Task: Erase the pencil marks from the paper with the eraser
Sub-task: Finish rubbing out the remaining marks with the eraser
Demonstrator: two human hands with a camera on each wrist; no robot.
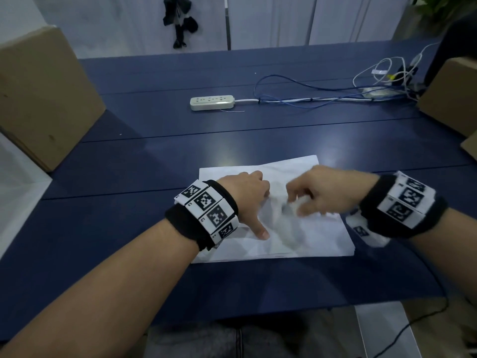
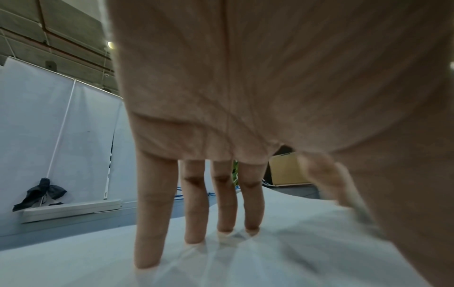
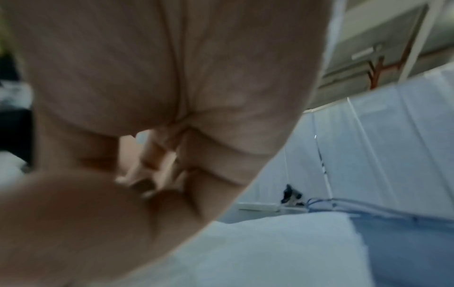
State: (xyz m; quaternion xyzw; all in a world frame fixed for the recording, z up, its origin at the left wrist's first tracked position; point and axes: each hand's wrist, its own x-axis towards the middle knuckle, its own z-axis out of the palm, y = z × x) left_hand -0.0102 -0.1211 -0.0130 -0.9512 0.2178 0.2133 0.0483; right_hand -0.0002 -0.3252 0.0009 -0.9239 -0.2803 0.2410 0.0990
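White paper (image 1: 278,239) lies near the table's (image 1: 180,151) front edge, long axis running left to right. Our left hand (image 1: 247,195) presses it with straight fingers; our right hand (image 1: 322,192) curls, its grip blurred, contents unclear.

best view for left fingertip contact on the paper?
Left wrist: straight fingers press their tips onto the paper. Head shows only the left hand from above, thumb on the sheet. Right wrist doesn't show it.

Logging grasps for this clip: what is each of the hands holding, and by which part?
Left hand holds nothing; straight fingers press the paper. Right hand is curled and blurred; the eraser cannot be made out.
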